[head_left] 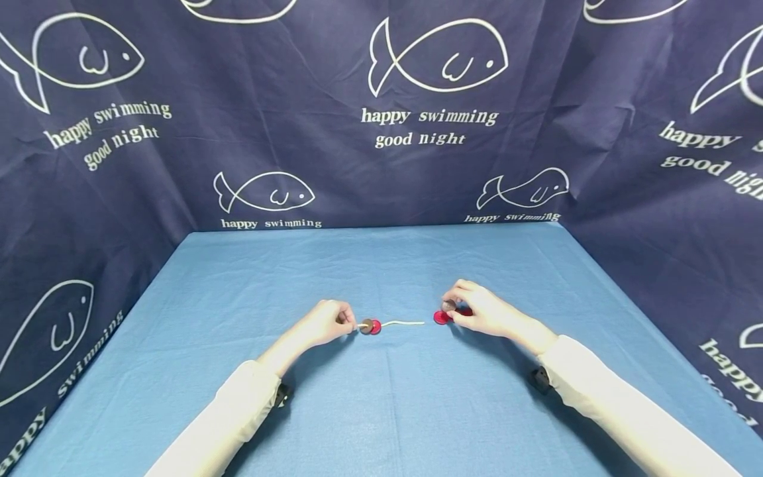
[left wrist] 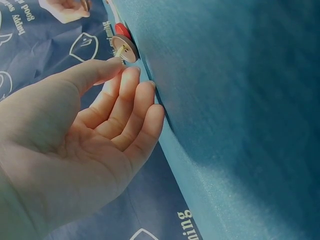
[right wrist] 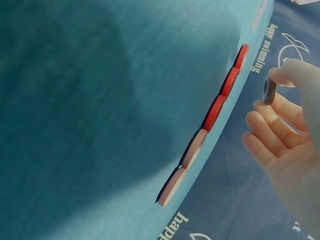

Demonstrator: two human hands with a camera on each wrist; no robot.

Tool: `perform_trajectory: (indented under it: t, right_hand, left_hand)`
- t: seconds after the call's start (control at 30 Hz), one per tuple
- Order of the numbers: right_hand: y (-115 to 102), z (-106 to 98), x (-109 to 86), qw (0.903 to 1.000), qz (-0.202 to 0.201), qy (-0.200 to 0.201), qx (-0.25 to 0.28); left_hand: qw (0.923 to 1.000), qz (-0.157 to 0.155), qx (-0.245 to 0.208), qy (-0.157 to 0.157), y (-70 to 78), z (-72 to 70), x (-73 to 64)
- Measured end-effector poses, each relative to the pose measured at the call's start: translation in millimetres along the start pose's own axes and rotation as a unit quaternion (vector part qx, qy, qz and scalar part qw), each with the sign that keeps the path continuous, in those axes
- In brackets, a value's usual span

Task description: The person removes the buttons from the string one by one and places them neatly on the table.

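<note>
- Navy fabric [head_left: 334,132] printed with white fish hangs around my blue tabletop [head_left: 340,411].
- On it, the white cord [head_left: 408,323] shows on both sides of a brown disc [head_left: 365,327] and a red disc [head_left: 377,326], which sit together.
- My left hand [head_left: 326,322] pinches the cord just beside them.
- My right hand [head_left: 485,312] clamps a second brown disc [right wrist: 270,90] between thumb and fingers, above the cloth.
- Nearby, three red discs [right wrist: 215,113] and two pale discs [right wrist: 195,149] form a row.
- White sleeves [head_left: 602,384] cover my forearms.

A navy curtain [head_left: 310,112] with white fish [head_left: 450,59] and lettering [head_left: 429,117] hangs behind the blue table [head_left: 381,411] and along its sides.
</note>
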State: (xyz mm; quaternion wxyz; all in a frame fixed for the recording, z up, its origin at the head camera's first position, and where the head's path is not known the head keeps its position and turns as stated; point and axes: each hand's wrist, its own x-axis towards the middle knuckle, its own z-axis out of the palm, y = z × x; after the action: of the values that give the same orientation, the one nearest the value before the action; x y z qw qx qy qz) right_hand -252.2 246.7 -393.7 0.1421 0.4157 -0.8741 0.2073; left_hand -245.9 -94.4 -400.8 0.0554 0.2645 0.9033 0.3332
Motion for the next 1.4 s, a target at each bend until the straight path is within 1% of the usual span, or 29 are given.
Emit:
perform_trajectory:
  t: [0.23, 0.5, 0.73, 0.93, 1.17, 1.4]
  right_hand:
    - [2, -2, -3.6, 0.9999, 0.009, -0.004, -0.006]
    - [3, -4, -4.9, 0.9998, 0.015, -0.008, -0.009]
    - [5, -4, -6.1, 0.9999, 0.007, 0.005, -0.011]
    - [7, -4, -9.0, 0.9998, 0.001, 0.015, -0.013]
    - [8, -4, -14.0, 0.9996, 0.002, 0.02, -0.022]
    - [10, -5, -17.6, 0.9995, 0.001, 0.023, -0.02]
  left_hand:
    - [1.0, 0.001, 0.004, 0.003, -2.0, 0.7, 1.7]
    - [1.0, -0.004, -0.006, -0.003, -2.6, 1.2, 1.9]
    - [1.0, 0.005, -0.003, 0.003, -4.1, 1.3, 2.5]
    - [1.0, 0.006, -0.001, 0.004, -3.5, 0.4, 2.8]
    - [1.0, -0.004, -0.007, -0.004, -3.4, 1.0, 2.5]
    - [0.9999, -0.006, -0.006, -0.006, -3.7, 1.7, 1.9]
